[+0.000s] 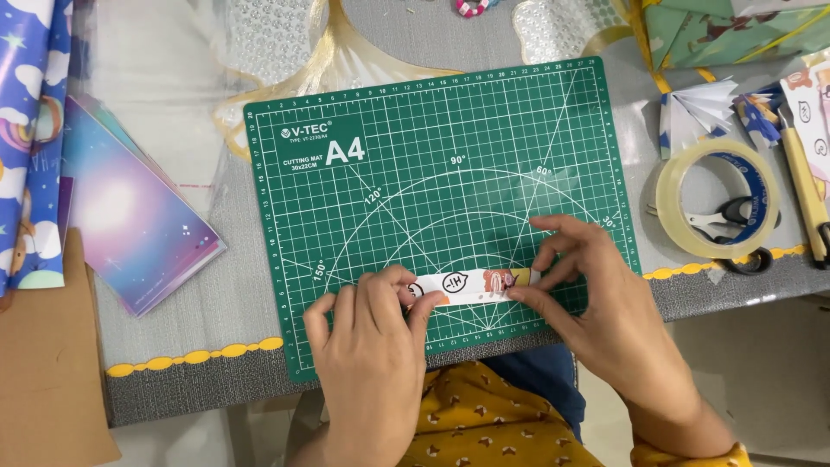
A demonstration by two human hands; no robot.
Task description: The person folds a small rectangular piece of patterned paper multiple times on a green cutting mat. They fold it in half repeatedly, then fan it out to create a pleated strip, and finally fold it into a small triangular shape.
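Grey woven-topped table (173, 333) with yellow scalloped edge trim, green gridded cutting mat (432, 156) at centre, stack of galaxy-print sheets (130, 216) at left, clear tape roll (718, 199) at right over black-handled scissors (735, 216), folded patterned papers (735, 35) top right

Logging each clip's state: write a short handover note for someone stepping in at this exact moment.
Left hand: fingers press the left end of a narrow printed paper strip.
Right hand: fingertips pinch the strip's right end.
The strip lies flat along the lower part of the green cutting mat.
A clear tape roll and scissors sit untouched to the right.
Done: strip laid out. Left: no tape on it that I can see.
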